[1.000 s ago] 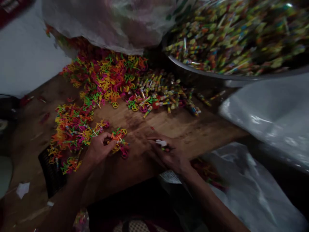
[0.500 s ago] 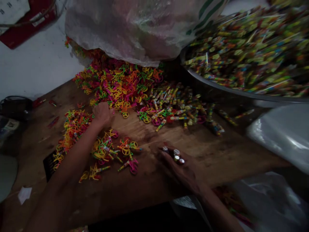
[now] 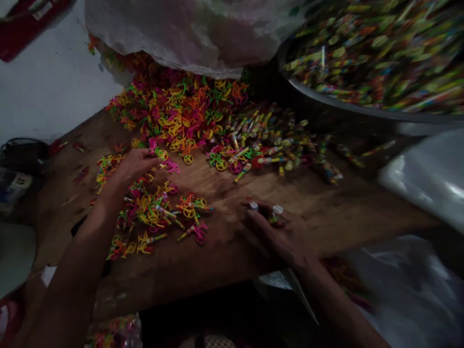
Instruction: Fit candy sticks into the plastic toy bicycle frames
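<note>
My left hand (image 3: 136, 162) is over the left part of the table, its fingers closed on a small plastic toy bicycle (image 3: 161, 153) with a yellow wheel and some green. A pink toy bicycle (image 3: 173, 166) lies just beside the fingertips. Palm up at the right, my right hand (image 3: 273, 234) is curled round several small tubes, whose white ends (image 3: 277, 210) stick up. Between my hands lie toy bicycles joined with printed candy tubes (image 3: 186, 234). Beyond my left hand spreads a heap of bright toy bicycles (image 3: 177, 121).
Loose candy tubes (image 3: 268, 133) are piled at mid-table. A large metal basin (image 3: 308, 92) full of tubes stands at the back right. A big plastic bag (image 3: 203, 38) overhangs the bicycle heap. Clear plastic (image 3: 431, 174) bulges at the right edge of the wooden table (image 3: 337, 222).
My left hand has drawn back left from the heap's edge with a toy bicycle in its fingers. My right hand still holds the tubes, tilted slightly differently. The camera view has shifted.
</note>
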Action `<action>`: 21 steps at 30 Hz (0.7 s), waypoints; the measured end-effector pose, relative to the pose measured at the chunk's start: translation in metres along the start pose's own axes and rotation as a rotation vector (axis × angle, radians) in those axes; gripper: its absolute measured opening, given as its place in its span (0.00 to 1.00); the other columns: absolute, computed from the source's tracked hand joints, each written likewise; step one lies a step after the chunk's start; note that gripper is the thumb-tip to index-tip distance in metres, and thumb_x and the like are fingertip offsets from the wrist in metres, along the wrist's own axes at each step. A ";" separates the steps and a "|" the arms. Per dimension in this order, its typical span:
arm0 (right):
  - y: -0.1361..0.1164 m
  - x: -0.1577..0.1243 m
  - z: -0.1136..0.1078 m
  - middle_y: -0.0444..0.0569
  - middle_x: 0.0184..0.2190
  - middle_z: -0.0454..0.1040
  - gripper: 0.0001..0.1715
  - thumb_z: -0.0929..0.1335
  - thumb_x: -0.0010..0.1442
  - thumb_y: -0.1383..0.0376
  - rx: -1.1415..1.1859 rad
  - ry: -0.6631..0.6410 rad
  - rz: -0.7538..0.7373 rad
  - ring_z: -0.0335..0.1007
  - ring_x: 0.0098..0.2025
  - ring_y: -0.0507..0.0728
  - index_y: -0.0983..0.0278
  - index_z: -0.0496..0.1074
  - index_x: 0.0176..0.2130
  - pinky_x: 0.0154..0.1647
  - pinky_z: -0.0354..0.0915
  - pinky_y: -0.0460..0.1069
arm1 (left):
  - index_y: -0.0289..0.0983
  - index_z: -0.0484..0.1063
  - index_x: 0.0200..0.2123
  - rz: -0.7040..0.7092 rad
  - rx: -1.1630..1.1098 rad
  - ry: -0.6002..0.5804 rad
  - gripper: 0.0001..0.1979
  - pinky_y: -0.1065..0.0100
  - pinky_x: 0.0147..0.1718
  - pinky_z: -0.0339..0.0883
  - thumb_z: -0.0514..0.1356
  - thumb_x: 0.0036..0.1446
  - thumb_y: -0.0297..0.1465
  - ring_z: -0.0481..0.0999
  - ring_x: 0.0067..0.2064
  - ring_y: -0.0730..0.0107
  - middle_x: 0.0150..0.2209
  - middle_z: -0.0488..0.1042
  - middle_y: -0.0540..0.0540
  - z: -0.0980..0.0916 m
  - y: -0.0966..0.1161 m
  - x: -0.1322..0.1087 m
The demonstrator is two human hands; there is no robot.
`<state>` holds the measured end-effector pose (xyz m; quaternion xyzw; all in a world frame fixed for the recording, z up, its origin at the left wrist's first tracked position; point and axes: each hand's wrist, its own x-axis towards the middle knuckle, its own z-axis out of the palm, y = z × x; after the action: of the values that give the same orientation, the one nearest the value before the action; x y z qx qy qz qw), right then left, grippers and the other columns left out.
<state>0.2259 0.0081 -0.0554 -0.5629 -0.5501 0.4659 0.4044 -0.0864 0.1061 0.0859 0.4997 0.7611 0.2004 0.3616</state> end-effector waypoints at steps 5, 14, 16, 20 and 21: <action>-0.026 0.008 0.011 0.49 0.38 0.82 0.17 0.72 0.58 0.53 0.165 -0.026 -0.098 0.77 0.39 0.58 0.60 0.79 0.42 0.39 0.73 0.51 | 0.34 0.72 0.30 -0.028 -0.450 -0.194 0.12 0.71 0.26 0.72 0.72 0.45 0.30 0.75 0.24 0.73 0.26 0.74 0.51 0.049 0.000 -0.027; -0.031 0.009 0.000 0.40 0.25 0.65 0.21 0.71 0.56 0.48 0.326 0.033 0.034 0.57 0.23 0.48 0.62 0.74 0.40 0.22 0.55 0.45 | 0.33 0.75 0.36 -0.003 -0.509 -0.464 0.17 0.71 0.22 0.72 0.74 0.42 0.28 0.77 0.25 0.71 0.30 0.78 0.48 0.115 0.018 -0.055; -0.029 0.014 -0.005 0.38 0.23 0.62 0.23 0.71 0.54 0.47 0.353 0.007 0.058 0.53 0.22 0.48 0.61 0.73 0.40 0.21 0.53 0.45 | 0.33 0.75 0.38 0.025 -0.414 -0.530 0.18 0.73 0.20 0.69 0.74 0.42 0.27 0.77 0.24 0.70 0.27 0.77 0.49 0.121 0.023 -0.057; -0.029 0.024 -0.007 0.39 0.22 0.62 0.24 0.72 0.53 0.44 0.379 -0.082 0.059 0.52 0.22 0.48 0.61 0.72 0.34 0.22 0.52 0.46 | 0.34 0.75 0.38 0.029 -0.244 -0.626 0.17 0.73 0.18 0.65 0.72 0.43 0.26 0.77 0.22 0.68 0.24 0.77 0.49 0.127 0.031 -0.056; -0.028 0.025 -0.006 0.40 0.22 0.62 0.25 0.71 0.53 0.43 0.371 -0.089 0.048 0.53 0.23 0.49 0.61 0.71 0.31 0.22 0.52 0.46 | 0.34 0.75 0.38 0.023 -0.224 -0.640 0.17 0.73 0.18 0.64 0.72 0.43 0.25 0.77 0.22 0.68 0.24 0.77 0.49 0.128 0.031 -0.055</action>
<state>0.2243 0.0353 -0.0285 -0.4706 -0.4585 0.5930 0.4654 0.0419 0.0625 0.0420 0.5029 0.5767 0.1199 0.6326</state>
